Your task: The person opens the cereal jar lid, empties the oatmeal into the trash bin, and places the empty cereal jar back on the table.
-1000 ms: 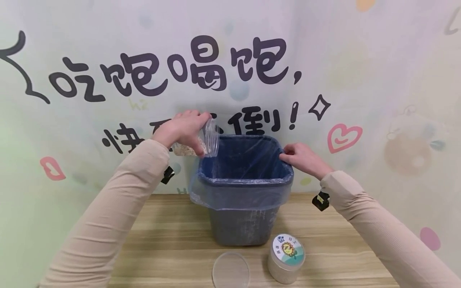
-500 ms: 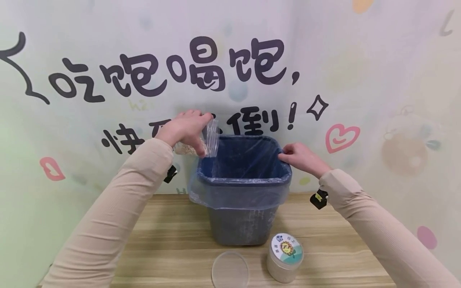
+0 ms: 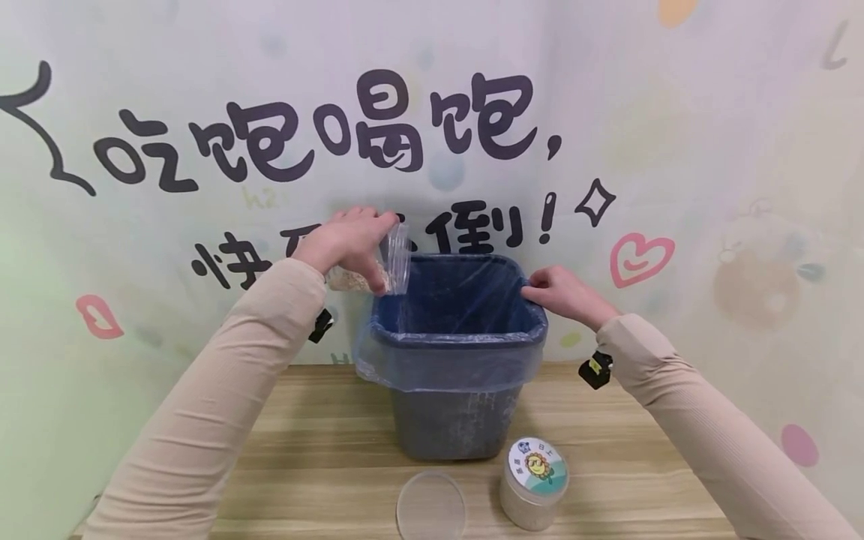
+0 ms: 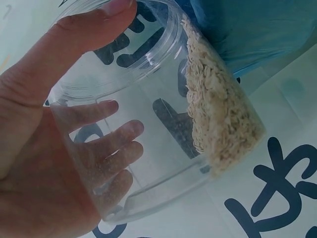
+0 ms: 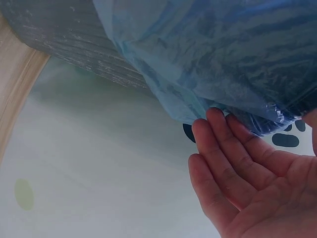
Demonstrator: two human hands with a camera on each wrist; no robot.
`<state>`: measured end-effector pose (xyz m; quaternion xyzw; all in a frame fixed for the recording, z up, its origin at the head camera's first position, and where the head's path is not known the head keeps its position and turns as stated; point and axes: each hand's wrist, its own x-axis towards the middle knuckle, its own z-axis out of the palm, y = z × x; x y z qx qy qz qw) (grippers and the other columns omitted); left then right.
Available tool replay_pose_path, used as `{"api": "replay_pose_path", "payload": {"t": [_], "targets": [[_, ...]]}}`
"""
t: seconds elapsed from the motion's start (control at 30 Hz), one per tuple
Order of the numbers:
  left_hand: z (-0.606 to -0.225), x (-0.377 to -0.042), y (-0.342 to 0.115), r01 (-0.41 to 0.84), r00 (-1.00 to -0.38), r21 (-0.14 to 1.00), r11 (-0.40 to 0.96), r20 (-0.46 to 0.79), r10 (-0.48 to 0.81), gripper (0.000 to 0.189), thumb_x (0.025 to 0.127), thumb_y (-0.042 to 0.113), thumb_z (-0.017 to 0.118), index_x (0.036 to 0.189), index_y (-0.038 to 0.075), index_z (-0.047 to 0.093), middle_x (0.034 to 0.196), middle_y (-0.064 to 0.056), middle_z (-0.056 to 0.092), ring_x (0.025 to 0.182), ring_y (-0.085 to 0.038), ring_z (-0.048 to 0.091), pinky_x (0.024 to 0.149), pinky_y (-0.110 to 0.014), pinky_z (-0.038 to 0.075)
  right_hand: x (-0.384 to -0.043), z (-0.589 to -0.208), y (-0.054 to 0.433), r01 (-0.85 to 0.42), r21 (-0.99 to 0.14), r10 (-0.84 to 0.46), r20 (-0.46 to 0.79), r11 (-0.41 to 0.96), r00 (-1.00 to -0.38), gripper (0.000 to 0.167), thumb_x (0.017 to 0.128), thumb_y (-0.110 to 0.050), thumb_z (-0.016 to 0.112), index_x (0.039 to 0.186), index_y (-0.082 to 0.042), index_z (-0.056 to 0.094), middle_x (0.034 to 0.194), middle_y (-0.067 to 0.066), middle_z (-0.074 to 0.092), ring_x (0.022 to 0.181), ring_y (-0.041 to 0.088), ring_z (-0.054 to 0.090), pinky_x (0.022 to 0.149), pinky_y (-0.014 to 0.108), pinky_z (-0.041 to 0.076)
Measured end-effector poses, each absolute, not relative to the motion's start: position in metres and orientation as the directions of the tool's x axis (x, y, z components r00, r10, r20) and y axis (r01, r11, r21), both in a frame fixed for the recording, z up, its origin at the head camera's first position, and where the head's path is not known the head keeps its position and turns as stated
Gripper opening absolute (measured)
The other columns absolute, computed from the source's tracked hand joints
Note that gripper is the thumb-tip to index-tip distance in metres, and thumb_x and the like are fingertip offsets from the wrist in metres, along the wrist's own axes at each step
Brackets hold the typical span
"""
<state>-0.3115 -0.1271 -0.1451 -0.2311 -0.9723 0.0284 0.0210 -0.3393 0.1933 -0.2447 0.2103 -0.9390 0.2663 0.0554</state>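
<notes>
My left hand (image 3: pixel 347 244) grips a clear plastic jar (image 4: pixel 124 144), its fingers and thumb around the wall. The jar lies tipped over, its mouth facing the left rim of the trash bin (image 3: pixel 455 427). Pale, rice-like grains (image 4: pixel 218 109) are heaped along its lower side. A thin bluish bag (image 3: pixel 459 371) lines the bin and folds down over its rim. At the bin's right rim, my right hand (image 3: pixel 570 296) pinches the edge through the bag. In the right wrist view, the fingers (image 5: pixel 223 163) lie outside against the bag, with only part of the thumb visible.
The bin stands on a wood-grain table (image 3: pixel 324 435) against a printed cloth backdrop (image 3: pixel 675 150). In front of it lies a round clear lid (image 3: pixel 432 506). To the lid's right stands a closed jar (image 3: pixel 533 487) with a sunflower label on top.
The view has shifted very slightly. Both hands, the tipped jar and the bin look nearly the same as before.
</notes>
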Motion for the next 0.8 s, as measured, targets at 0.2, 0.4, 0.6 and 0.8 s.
{"api": "replay_pose_path", "payload": {"t": [0.2, 0.4, 0.6, 0.8], "targets": [[-0.143, -0.311, -0.119, 0.443, -0.894, -0.092, 0.892, 0.023, 0.447, 0.099, 0.065, 0.029, 0.087, 0.144, 0.002, 0.033, 0.137, -0.024, 0.041, 0.127, -0.041, 0.035, 0.107, -0.053, 0.025, -0.339, -0.244, 0.196, -0.424, -0.486, -0.362, 0.221, 0.764, -0.906, 0.022, 0.093, -0.015, 0.054, 0.079, 0.0, 0.061, 0.065, 0.002, 0.048, 0.062, 0.019, 0.046, 0.059, 0.031, 0.036], [-0.141, -0.312, -0.114, 0.437, -0.897, -0.112, 0.893, 0.015, 0.441, 0.099, 0.067, 0.031, 0.087, 0.144, 0.002, 0.032, 0.139, -0.024, 0.04, 0.128, -0.04, 0.034, 0.108, -0.052, 0.025, -0.339, -0.243, 0.199, -0.42, -0.485, -0.36, 0.218, 0.767, -0.907, 0.022, 0.093, -0.015, 0.054, 0.078, 0.0, 0.061, 0.065, 0.001, 0.048, 0.063, 0.019, 0.046, 0.059, 0.031, 0.035], [-0.139, -0.315, -0.115, 0.453, -0.891, -0.103, 0.885, -0.012, 0.455, 0.098, 0.067, 0.029, 0.087, 0.144, 0.001, 0.033, 0.138, -0.025, 0.041, 0.127, -0.041, 0.035, 0.108, -0.054, 0.025, -0.339, -0.242, 0.198, -0.428, -0.471, -0.367, 0.22, 0.771, -0.904, 0.023, 0.092, -0.016, 0.055, 0.073, -0.004, 0.056, 0.064, -0.001, 0.044, 0.06, 0.017, 0.043, 0.058, 0.03, 0.033], [-0.137, -0.32, -0.116, 0.473, -0.881, -0.126, 0.872, -0.041, 0.472, 0.094, 0.065, 0.029, 0.088, 0.138, -0.001, 0.037, 0.132, -0.025, 0.045, 0.123, -0.04, 0.04, 0.105, -0.055, 0.03, -0.34, -0.243, 0.195, -0.442, -0.475, -0.385, 0.217, 0.761, -0.897, 0.027, 0.091, -0.016, 0.055, 0.065, -0.01, 0.048, 0.06, -0.003, 0.039, 0.056, 0.013, 0.037, 0.055, 0.029, 0.031]]}}
